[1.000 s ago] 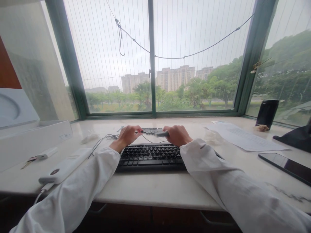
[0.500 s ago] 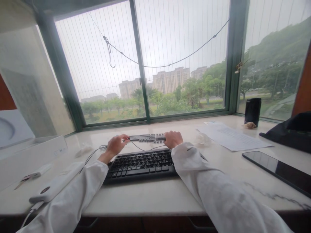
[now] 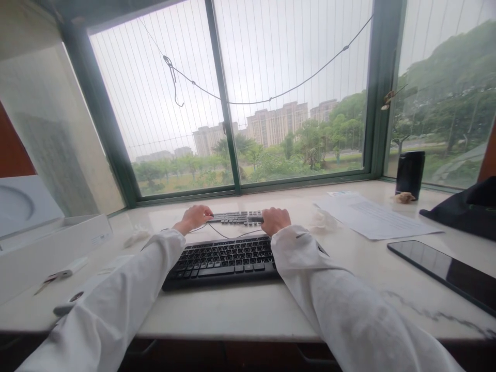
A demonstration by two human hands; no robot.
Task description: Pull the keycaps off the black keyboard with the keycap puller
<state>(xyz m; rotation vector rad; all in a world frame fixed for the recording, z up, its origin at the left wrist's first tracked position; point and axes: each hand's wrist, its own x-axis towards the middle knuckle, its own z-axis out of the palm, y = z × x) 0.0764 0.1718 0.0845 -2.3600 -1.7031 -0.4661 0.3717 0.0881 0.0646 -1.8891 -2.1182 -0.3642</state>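
A black keyboard (image 3: 228,261) lies near the counter's front, between my forearms. Many of its key positions look like bare sockets, with wide keys along the front row. Behind it are rows of dark keycaps (image 3: 228,218), with pale gaps showing at their right part. At the left end of these rows, my left hand (image 3: 194,217) has its fingertips pinched together; what is between them is too small to make out. My right hand (image 3: 276,221) is closed at the right end, its fingertips hidden behind the knuckles. A thin black cable (image 3: 222,235) curves between keycaps and keyboard.
On the right lie a phone (image 3: 445,271), printed paper (image 3: 372,214) and a black bag (image 3: 465,212), with a black cylinder (image 3: 409,175) behind. To the left are a white box (image 3: 81,237), a key (image 3: 48,281) and a white device (image 3: 98,276) partly under my sleeve.
My left hand has moved right and slightly away from me, along the left end of the keycap rows. My right hand stays nearly in place. The view has shifted slightly.
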